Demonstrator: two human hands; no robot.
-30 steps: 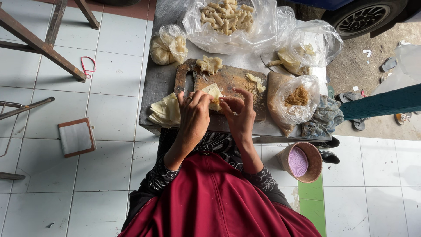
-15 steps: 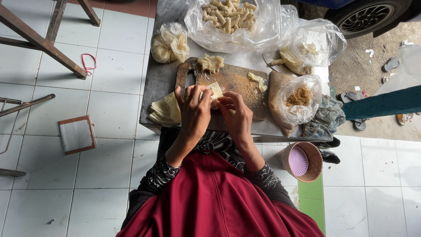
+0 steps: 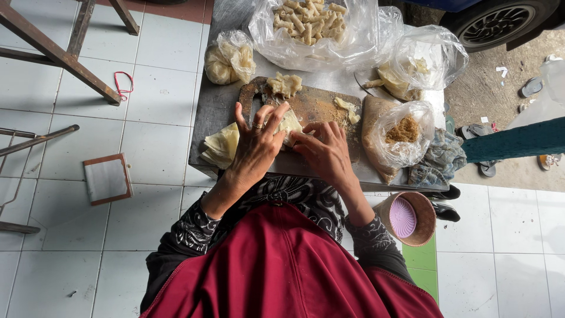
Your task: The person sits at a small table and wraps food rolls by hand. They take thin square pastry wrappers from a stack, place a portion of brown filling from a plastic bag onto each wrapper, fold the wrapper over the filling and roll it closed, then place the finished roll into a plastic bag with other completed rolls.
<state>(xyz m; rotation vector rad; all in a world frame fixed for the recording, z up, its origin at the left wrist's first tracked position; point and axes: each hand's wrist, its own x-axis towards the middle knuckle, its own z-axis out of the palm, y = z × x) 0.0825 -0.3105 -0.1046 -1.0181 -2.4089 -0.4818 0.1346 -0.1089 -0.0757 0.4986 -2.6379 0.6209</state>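
Wrapper stack (image 3: 220,147) left of cutting board (image 3: 321,109); filling bag (image 3: 400,135) right, roll bag (image 3: 312,26) behind.

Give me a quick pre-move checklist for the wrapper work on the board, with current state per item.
1. Both hands on the piece: left hand and right hand both rest on the pale wrapper. Ok.
2. Piece lies on the wooden cutting board. Ok.
3. Spare wrapper stack beside the left hand, within reach. Ok.
4. Brown filling bag open, right of the board. Ok.
5. Finished rolls bag open, behind the board. Ok.
6. Fold closed, filling inside: hidden by fingers. Cannot tell.
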